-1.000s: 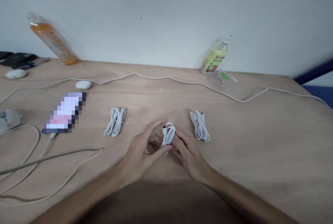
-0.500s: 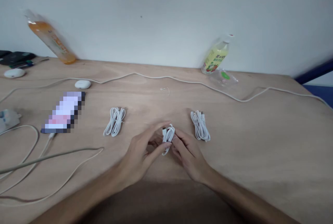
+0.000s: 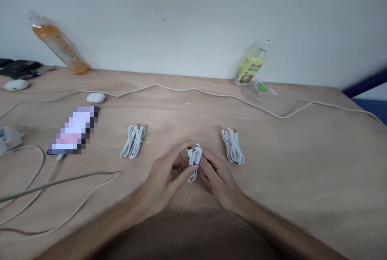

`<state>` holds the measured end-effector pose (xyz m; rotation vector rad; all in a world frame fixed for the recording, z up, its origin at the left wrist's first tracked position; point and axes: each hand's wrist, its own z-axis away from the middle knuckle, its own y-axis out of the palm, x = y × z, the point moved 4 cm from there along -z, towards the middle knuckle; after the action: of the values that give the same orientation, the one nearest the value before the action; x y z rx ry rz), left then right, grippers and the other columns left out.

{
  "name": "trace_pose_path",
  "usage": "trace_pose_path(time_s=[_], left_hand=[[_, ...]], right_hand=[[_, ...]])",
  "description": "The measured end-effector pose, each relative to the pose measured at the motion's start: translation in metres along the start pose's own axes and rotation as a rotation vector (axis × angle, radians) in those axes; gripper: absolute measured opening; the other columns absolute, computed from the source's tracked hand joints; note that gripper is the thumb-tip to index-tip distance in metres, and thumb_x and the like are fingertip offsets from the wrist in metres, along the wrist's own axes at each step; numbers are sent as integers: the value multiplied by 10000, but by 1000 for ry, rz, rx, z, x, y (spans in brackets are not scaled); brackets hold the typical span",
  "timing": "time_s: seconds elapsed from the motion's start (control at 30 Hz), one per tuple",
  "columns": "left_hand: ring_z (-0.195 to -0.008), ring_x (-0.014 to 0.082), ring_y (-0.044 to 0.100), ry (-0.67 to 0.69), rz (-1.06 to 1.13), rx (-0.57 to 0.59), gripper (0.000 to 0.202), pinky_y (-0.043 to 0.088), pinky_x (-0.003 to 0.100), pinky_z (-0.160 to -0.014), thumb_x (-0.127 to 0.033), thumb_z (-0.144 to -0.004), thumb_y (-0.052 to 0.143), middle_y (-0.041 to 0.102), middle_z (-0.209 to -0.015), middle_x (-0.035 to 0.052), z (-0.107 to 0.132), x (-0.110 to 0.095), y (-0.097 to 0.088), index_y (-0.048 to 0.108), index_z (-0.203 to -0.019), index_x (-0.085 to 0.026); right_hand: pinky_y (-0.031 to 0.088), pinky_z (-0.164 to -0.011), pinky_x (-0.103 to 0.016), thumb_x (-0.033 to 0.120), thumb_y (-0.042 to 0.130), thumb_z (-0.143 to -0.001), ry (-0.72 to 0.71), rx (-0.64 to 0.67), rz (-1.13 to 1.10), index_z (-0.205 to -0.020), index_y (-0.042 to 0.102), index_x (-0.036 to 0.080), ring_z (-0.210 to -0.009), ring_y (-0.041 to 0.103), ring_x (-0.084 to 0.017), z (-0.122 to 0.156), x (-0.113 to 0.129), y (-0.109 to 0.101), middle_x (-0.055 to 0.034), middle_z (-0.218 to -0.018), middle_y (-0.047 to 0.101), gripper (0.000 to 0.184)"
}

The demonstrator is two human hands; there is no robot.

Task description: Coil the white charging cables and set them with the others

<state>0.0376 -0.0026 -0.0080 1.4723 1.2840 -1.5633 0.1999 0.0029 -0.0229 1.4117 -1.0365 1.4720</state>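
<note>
White cable bundle pinched by left hand and right hand, between two coiled cables, yellow bottle, printed label illegible, wooden table reaching well right of hands, back edge along wall.

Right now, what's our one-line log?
left hand: holding cable bundle | right hand: at its edge | table: two more bundles

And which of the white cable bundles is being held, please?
The middle bundle, held between the left hand and right hand; the left bundle and right bundle lie on the table.
</note>
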Motion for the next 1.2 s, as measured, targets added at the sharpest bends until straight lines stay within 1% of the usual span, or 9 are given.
trace_pose_path(time_s=[0.17,0.3,0.4,0.5,0.7,0.83,0.9,1.07,1.2], left_hand=[[-880,164,724,-23,-13,15,477,582,301,-850,-334,-1083,664,775,-1023,15,0,2,0,561,-1541,-251],[-854,161,709,-25,-7,17,474,571,295,-827,-347,-1086,659,759,-979,2,-1,2,0,559,-1539,-249],[-850,154,709,-21,4,8,468,562,282,-813,-324,-1079,669,759,-974,-8,0,1,0,567,-1531,-259],[-874,153,719,-16,3,2,470,558,279,-815,-302,-1080,664,774,-1021,-1,1,1,0,561,-1538,-272],[-837,159,717,9,3,6,470,565,284,-790,-320,-1076,671,771,-980,5,1,2,0,569,-1530,-253],[-891,169,741,-48,63,-3,465,572,295,-832,-322,-1069,678,792,-1035,23,0,0,1,580,-1516,-242],[-915,179,747,-85,97,-13,471,568,305,-853,-336,-1063,688,791,-1043,28,-1,0,2,585,-1513,-242],[-912,194,746,-179,219,-11,518,556,299,-808,-398,-1048,718,777,-984,21,-2,2,5,582,-1525,-248],[-905,182,740,-235,376,-12,539,552,290,-819,-387,-1013,769,772,-971,17,-4,4,6,600,-1503,-239]], right_hand=[[453,-683,-293,563,528,-1112,6,10,-19,-849,593,243,-710,493,-185,1,-3,0,54,-644,330,419],[420,-639,-276,571,532,-1112,22,17,-32,-886,639,233,-695,468,-178,2,-6,1,53,-650,323,420],[388,-600,-270,594,541,-1103,31,10,-27,-900,666,223,-671,446,-171,2,-6,1,51,-644,347,440],[366,-587,-271,596,535,-1105,25,13,-13,-888,647,226,-655,425,-166,1,-5,0,51,-640,362,443],[330,-570,-278,571,523,-1110,22,10,-10,-876,610,240,-624,378,-162,2,-4,0,62,-632,335,414],[315,-573,-279,536,504,-1124,15,15,7,-892,606,236,-621,356,-157,2,-4,1,62,-646,351,392],[321,-586,-279,524,501,-1126,15,11,18,-891,597,232,-642,368,-156,2,-4,1,56,-672,370,386],[365,-647,-283,502,502,-1120,0,-1,38,-840,537,230,-728,431,-162,2,-6,1,21,-775,484,392],[374,-660,-284,467,492,-1128,-2,-13,58,-831,521,230,-727,436,-158,3,-7,1,20,-785,508,381]])
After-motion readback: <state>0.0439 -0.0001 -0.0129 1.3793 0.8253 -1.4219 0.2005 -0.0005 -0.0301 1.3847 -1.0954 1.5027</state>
